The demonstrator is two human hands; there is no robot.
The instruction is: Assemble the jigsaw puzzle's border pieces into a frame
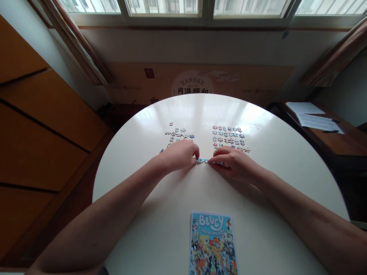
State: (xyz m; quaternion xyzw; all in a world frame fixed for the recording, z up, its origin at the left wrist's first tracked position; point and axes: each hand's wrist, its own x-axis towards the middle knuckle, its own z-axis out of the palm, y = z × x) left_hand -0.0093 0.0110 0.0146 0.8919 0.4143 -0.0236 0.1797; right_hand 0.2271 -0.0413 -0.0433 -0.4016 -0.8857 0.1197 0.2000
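A short strip of joined jigsaw puzzle pieces (203,160), light blue along its top, lies flat on the white table between my two hands. At its left end, my left hand (185,153) is closed, thumb and forefinger pinched on the strip's edge. My right hand (231,160) rests over the right end, its fingers together and pressing on the pieces, part of which they hide. Beyond my left hand are scattered loose puzzle pieces (178,135). Past my right hand, more loose pieces (228,133) lie in rough rows.
A Bluey picture sheet (213,244) lies near me on the round white table (155,236). To the right, papers (315,117) and a pen rest on a brown side table. An orange-brown cabinet (37,133) stands at left; windows (163,7) are ahead.
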